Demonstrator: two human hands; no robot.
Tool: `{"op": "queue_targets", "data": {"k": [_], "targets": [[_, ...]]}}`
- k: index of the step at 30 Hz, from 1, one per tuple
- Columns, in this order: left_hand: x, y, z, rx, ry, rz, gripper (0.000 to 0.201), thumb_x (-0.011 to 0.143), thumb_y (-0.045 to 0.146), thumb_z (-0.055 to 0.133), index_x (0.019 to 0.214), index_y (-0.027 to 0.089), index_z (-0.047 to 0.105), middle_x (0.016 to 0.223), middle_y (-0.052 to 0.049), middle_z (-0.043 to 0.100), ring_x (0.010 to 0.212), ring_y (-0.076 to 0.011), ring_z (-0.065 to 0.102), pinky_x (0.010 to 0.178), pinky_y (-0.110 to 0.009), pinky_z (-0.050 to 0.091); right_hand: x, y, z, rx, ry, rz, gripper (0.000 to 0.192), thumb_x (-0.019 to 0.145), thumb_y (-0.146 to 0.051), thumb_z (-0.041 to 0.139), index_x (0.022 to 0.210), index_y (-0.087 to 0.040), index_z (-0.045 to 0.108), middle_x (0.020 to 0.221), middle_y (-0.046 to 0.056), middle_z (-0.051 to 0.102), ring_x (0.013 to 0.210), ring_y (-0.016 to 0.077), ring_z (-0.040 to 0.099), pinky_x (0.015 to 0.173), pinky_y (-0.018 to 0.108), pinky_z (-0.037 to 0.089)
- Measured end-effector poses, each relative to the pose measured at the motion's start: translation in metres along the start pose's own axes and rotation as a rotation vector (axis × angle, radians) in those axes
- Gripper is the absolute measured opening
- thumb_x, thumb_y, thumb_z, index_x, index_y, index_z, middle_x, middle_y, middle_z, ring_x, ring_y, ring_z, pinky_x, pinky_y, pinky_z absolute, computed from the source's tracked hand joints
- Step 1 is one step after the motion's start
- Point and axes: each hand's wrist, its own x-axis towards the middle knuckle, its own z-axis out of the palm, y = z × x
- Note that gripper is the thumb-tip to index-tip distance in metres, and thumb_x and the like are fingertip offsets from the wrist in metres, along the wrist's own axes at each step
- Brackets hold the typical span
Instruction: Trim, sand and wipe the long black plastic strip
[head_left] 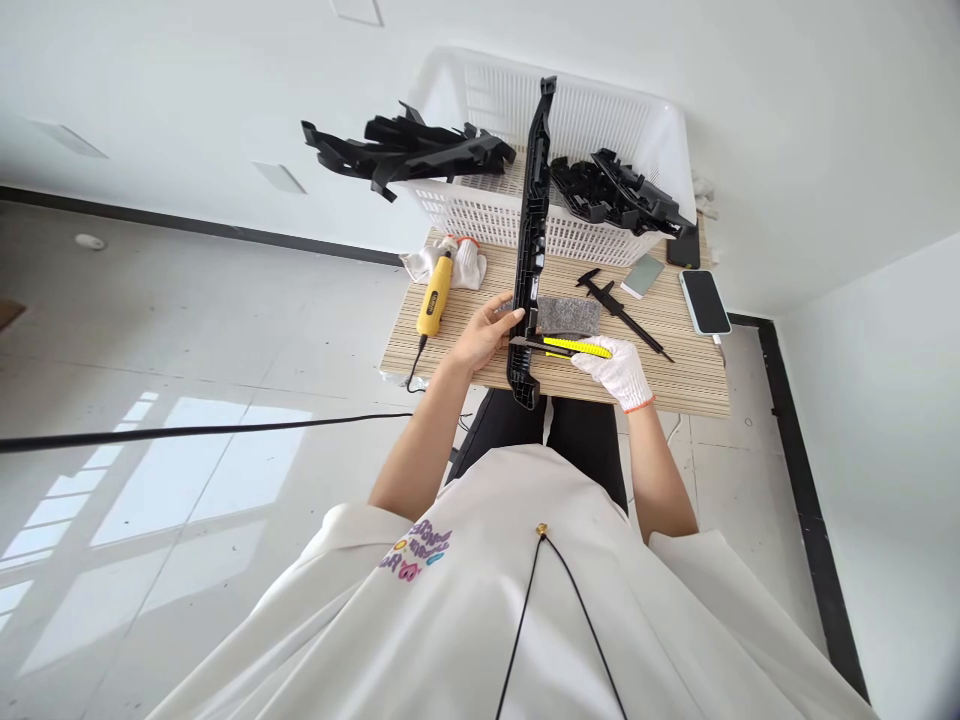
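Gloved right hand (616, 368) grips the yellow knife (576, 348); bare left hand (491, 328) clasps the long black part (531, 240) on the counter (690, 375). Cutting away from the fingers seems safest.

Matt black plastic strip (532, 230), striped wood-grain table (690, 375), white knit glove (619, 370)

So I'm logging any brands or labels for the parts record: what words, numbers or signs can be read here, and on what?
Shirt print: colourful lettering on the person's white shirt, upside down and too blurred to read.
Yellow knife in the gloved right hand: no legible marking.
Yellow tool on the table: no legible label.
Phone: screen dark, nothing shown.
Black part under the left hand: no text visible.
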Motion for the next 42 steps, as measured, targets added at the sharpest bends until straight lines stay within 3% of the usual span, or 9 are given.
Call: {"op": "queue_targets", "data": {"k": [5,8,12,16,22,25,35,39,42], "targets": [[-0.001,0.004,0.001,0.075,-0.035,0.027,0.047,0.076,0.043,0.084,0.115,0.021,0.071,0.101,-0.005,0.077,0.081,-0.0182,0.074,0.060,-0.023,0.056,-0.001,0.003,0.002,-0.028,-0.019,-0.077,0.036,0.070,-0.042,0.082,0.095,-0.017,0.079,0.093,0.007,0.077,0.091,0.0233,0.072,0.086,0.035,0.057],[-0.001,0.005,0.001,0.083,0.003,0.074,0.046,0.072,0.039,0.087,0.113,0.022,0.075,0.099,-0.003,0.078,0.077,-0.0162,0.072,0.058,-0.021,0.053,-0.003,0.005,0.003,-0.020,0.006,-0.089,0.036,0.071,-0.043,0.082,0.097,-0.018,0.079,0.095,0.006,0.078,0.093,0.0236,0.073,0.089,0.036,0.057],[-0.003,0.006,0.003,0.128,0.007,0.147,0.046,0.073,0.040,0.086,0.114,0.021,0.076,0.107,-0.004,0.078,0.095,-0.0212,0.072,0.078,-0.028,0.057,-0.005,0.006,0.005,-0.013,-0.009,-0.097,0.034,0.071,-0.041,0.083,0.097,-0.019,0.079,0.096,0.005,0.078,0.092,0.0225,0.073,0.088,0.034,0.058],[-0.004,0.009,0.003,0.174,0.010,0.227,0.042,0.074,0.039,0.085,0.111,0.021,0.079,0.114,-0.005,0.077,0.113,-0.0267,0.068,0.100,-0.034,0.052,-0.006,0.007,0.006,0.004,0.003,-0.091,0.034,0.072,-0.042,0.083,0.097,-0.020,0.079,0.094,0.005,0.078,0.090,0.0219,0.073,0.085,0.033,0.059],[-0.001,0.005,0.001,0.197,0.039,0.298,0.041,0.074,0.038,0.085,0.112,0.023,0.079,0.119,-0.004,0.075,0.120,-0.0288,0.065,0.109,-0.039,0.048,-0.006,0.008,0.008,0.023,0.015,-0.096,0.036,0.073,-0.044,0.081,0.101,-0.021,0.078,0.096,0.004,0.078,0.091,0.0215,0.073,0.088,0.036,0.058],[-0.002,0.003,0.000,0.190,0.067,0.283,0.043,0.073,0.039,0.086,0.112,0.023,0.079,0.119,-0.004,0.076,0.120,-0.0297,0.065,0.109,-0.041,0.048,-0.007,0.007,0.008,0.000,-0.018,-0.083,0.034,0.073,-0.044,0.081,0.097,-0.021,0.078,0.096,0.004,0.078,0.093,0.0225,0.073,0.090,0.036,0.057],[-0.011,0.003,0.003,0.165,0.121,0.231,0.050,0.073,0.046,0.085,0.116,0.022,0.077,0.119,-0.005,0.075,0.121,-0.0301,0.065,0.109,-0.042,0.048,-0.017,0.008,0.011,-0.005,0.059,-0.034,0.040,0.074,-0.048,0.080,0.100,-0.019,0.076,0.096,0.005,0.078,0.092,0.0236,0.072,0.089,0.037,0.056],[-0.012,0.006,0.007,0.169,0.119,0.223,0.052,0.071,0.048,0.085,0.115,0.021,0.078,0.121,-0.006,0.074,0.124,-0.0308,0.063,0.111,-0.043,0.047,-0.015,0.009,0.011,0.030,-0.026,-0.009,0.040,0.071,-0.049,0.082,0.097,-0.018,0.077,0.095,0.005,0.078,0.092,0.0251,0.073,0.088,0.038,0.057],[-0.011,0.008,0.007,0.178,0.125,0.222,0.053,0.071,0.049,0.085,0.115,0.020,0.078,0.121,-0.006,0.074,0.124,-0.0311,0.062,0.112,-0.044,0.046,-0.016,0.010,0.011,0.033,0.049,-0.016,0.043,0.073,-0.050,0.081,0.103,-0.019,0.076,0.100,0.006,0.078,0.096,0.0254,0.073,0.091,0.038,0.057]]}}
